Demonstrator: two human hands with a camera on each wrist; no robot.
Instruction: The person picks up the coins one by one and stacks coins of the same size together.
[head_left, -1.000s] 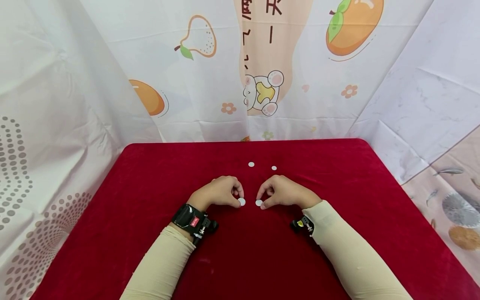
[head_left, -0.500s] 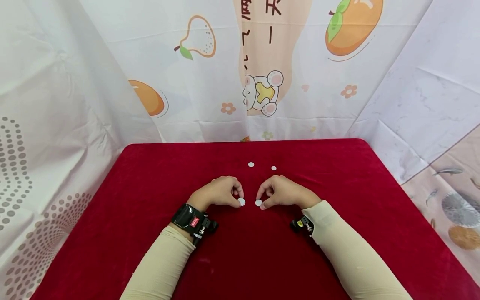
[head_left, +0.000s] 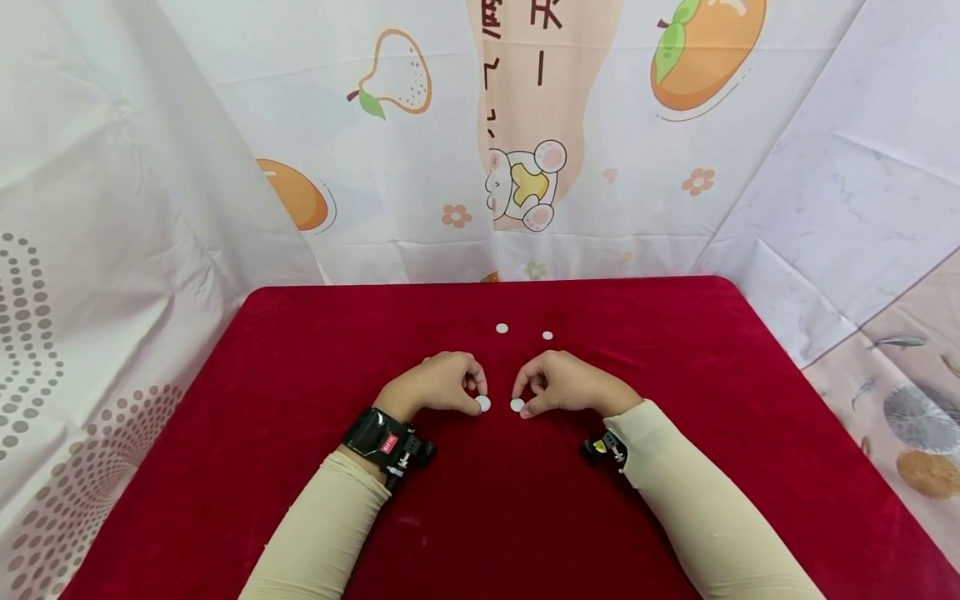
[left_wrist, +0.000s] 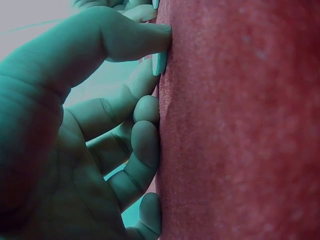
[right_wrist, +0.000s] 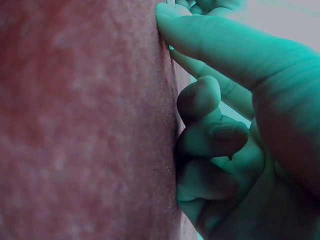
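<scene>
On the red cloth, my left hand (head_left: 442, 383) pinches a small white disc (head_left: 483, 403) between thumb and index finger. My right hand (head_left: 572, 384) holds another white disc (head_left: 517, 405) the same way, a short gap to the right. In the left wrist view the thin disc (left_wrist: 159, 63) stands out at the thumb tip of the left hand (left_wrist: 85, 110), its other fingers curled against the cloth. The right wrist view has the right hand (right_wrist: 240, 115) with its thumb low on the cloth; its disc is mostly hidden there.
Two more white discs lie farther back, one at the left (head_left: 502, 328) and a smaller one at the right (head_left: 547, 335). The red cloth (head_left: 480, 517) covers the table. Behind it hangs a white curtain (head_left: 405, 192) with fruit prints.
</scene>
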